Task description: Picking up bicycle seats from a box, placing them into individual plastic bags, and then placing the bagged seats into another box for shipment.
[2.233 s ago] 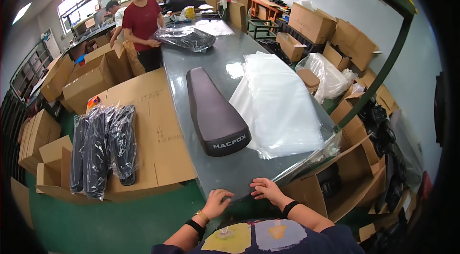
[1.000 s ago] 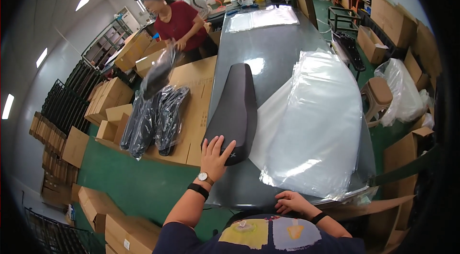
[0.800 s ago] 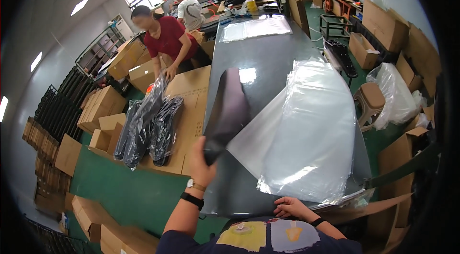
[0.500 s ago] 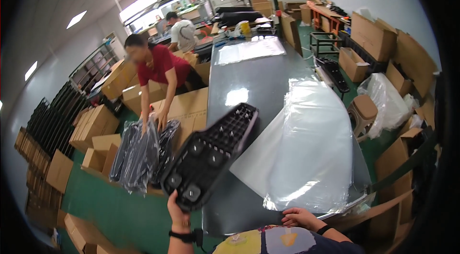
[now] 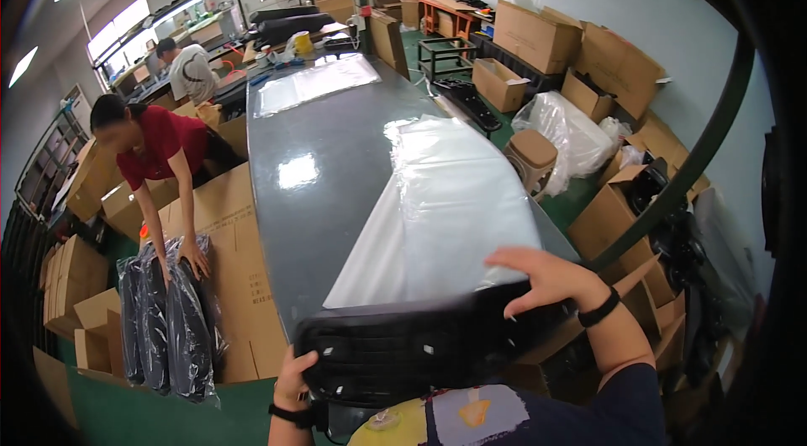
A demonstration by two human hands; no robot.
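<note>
I hold a black motorcycle seat (image 5: 420, 345) crosswise in front of my chest, its ribbed plastic underside facing up. My left hand (image 5: 294, 374) grips its left end from below. My right hand (image 5: 542, 278) rests on its right end with the fingers spread over the edge. Just beyond the seat a stack of clear plastic bags (image 5: 445, 211) lies on the long grey table (image 5: 324, 160).
At the left a person in a red shirt (image 5: 160, 152) bends over bagged black seats (image 5: 164, 320) laid on flat cardboard. Another person (image 5: 189, 68) works farther back. Cardboard boxes (image 5: 546, 34) line the right wall, and a green post (image 5: 698, 143) slants at the right.
The seat came off the table, was flipped underside up by my left hand and swung in front of me. My right hand left the table edge and took its right end.
</note>
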